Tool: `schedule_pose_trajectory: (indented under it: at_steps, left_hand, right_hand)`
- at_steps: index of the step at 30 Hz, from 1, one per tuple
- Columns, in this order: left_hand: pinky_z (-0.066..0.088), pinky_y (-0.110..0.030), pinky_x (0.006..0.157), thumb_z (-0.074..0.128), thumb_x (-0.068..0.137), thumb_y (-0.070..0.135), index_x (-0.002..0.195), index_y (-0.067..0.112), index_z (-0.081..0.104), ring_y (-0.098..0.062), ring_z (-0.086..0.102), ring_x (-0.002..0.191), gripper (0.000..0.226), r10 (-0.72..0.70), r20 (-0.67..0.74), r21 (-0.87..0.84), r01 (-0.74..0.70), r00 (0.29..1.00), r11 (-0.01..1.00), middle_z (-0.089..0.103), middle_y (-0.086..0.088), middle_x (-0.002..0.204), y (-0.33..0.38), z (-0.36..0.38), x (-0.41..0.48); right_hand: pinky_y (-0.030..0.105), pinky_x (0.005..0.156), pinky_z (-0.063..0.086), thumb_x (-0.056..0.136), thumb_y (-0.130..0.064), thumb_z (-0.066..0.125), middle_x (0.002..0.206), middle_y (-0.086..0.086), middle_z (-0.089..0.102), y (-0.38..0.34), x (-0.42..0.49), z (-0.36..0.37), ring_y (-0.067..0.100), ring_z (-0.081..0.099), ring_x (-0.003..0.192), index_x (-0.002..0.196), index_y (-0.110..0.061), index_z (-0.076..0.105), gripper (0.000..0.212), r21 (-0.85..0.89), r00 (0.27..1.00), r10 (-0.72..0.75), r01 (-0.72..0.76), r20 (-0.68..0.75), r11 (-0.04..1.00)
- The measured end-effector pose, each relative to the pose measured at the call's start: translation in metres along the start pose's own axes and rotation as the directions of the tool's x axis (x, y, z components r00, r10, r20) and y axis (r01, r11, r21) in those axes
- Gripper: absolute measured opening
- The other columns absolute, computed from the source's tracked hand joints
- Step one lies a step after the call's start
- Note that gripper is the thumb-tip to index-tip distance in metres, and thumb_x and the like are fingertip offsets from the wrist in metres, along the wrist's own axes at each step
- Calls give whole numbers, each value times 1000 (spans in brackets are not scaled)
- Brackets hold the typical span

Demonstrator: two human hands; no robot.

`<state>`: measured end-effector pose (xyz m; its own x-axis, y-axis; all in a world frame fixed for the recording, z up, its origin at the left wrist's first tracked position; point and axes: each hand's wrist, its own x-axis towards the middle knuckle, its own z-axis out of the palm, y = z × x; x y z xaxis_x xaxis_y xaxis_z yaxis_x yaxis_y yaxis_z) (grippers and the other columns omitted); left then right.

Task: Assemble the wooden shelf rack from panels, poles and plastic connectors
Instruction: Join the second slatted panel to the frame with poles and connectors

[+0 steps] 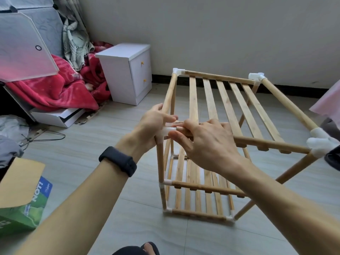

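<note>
Soft, even light, moderately bright; only faint shadows on the tiled floor [117,208]. The wide lens stretches the edges (near forearms [73,205] look oversized). Detail slightly smeared; pink sheet [327,105] at right edge blurred.

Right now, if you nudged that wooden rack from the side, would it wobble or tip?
The rack probably wobbles, since its poles merely plug into plastic connectors. Likely light: thin slats, open frame. Tipping seems unlikely; it stands broad on the floor.

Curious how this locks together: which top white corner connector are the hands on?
The near-left connector: left hand grips it, right hand pinches the front rail beside it; no hands elsewhere.
</note>
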<state>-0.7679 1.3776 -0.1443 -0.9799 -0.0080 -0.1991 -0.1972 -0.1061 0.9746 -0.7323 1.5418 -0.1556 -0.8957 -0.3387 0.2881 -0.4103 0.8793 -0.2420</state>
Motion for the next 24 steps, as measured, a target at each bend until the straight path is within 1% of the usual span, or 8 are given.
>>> schedule_pose_trajectory:
  at_steps: [2, 4, 6, 9, 14, 21, 23, 24]
  left_hand:
    - [56, -29, 55, 58, 100, 15, 110, 7, 60, -18, 72, 71, 13, -166, 50, -65, 169, 985, 983, 74, -5, 86, 10, -1, 2]
    - [46, -22, 45, 57, 102, 33, 90, 12, 61, -8, 50, 49, 24, -226, 48, -97, 230, 973, 968, 55, 4, 62, 12, 0, 6]
    - [38, -18, 40, 56, 102, 38, 81, 17, 56, -6, 34, 43, 31, -203, 6, -150, 202, 979, 968, 39, 8, 54, 12, 6, 10]
    - [35, -17, 39, 57, 102, 35, 81, 17, 56, -6, 32, 43, 28, -164, -48, -193, 152, 985, 969, 38, 8, 53, 7, 16, 12]
    - [34, -18, 39, 59, 102, 32, 87, 16, 56, -5, 31, 41, 22, -153, -93, -240, 127, 984, 962, 38, 8, 55, 4, 23, 14]
    - [37, -19, 43, 59, 101, 34, 94, 16, 59, -5, 36, 44, 20, -112, -76, -227, 92, 991, 969, 41, 9, 56, -1, 23, 18]
    - [41, -21, 47, 60, 100, 36, 96, 15, 60, -6, 40, 46, 21, -98, -43, -162, 90, 994, 983, 43, 8, 58, 0, 20, 15]
    - [44, -23, 51, 60, 100, 37, 95, 15, 62, -8, 44, 49, 23, -78, -59, -66, 74, 995, 995, 46, 7, 61, 0, 18, 14]
  right_hand:
    - [41, 79, 24, 90, -80, 10, 78, -8, 55, -6, 1, -1, 20, 45, 91, 106, -42, 51, 58, -39, 1000, -10, 11, 5, 999]
    - [41, 78, 23, 92, -78, 11, 75, -8, 50, -10, -1, 0, 21, 44, 90, 97, -39, 49, 55, -53, 1000, -10, 11, 7, 999]
    - [41, 78, 23, 92, -77, 11, 74, -8, 48, -8, -1, -1, 21, 43, 91, 93, -38, 47, 54, -56, 1000, 1, -1, 8, 998]
    - [41, 78, 23, 92, -76, 13, 72, -9, 47, 0, -2, -3, 22, 43, 92, 91, -37, 47, 52, -44, 1000, 26, -25, 9, 999]
    - [41, 78, 26, 100, -69, 19, 70, -8, 46, 1, -3, 0, 23, 44, 90, 95, -36, 48, 44, -53, 1000, -17, 17, 9, 998]
    - [40, 78, 25, 100, -69, 14, 74, -11, 44, 8, -4, 0, 20, 44, 89, 98, -40, 43, 41, -62, 997, -39, 44, 70, 997]
    - [39, 80, 28, 97, -73, 16, 82, -14, 52, 13, -6, -3, 17, 48, 91, 104, -45, 42, 40, -44, 994, -52, 57, 93, 997]
    - [39, 83, 30, 95, -76, 17, 89, -16, 59, 15, -7, -5, 15, 51, 97, 112, -46, 44, 43, -18, 993, -50, 52, 103, 999]
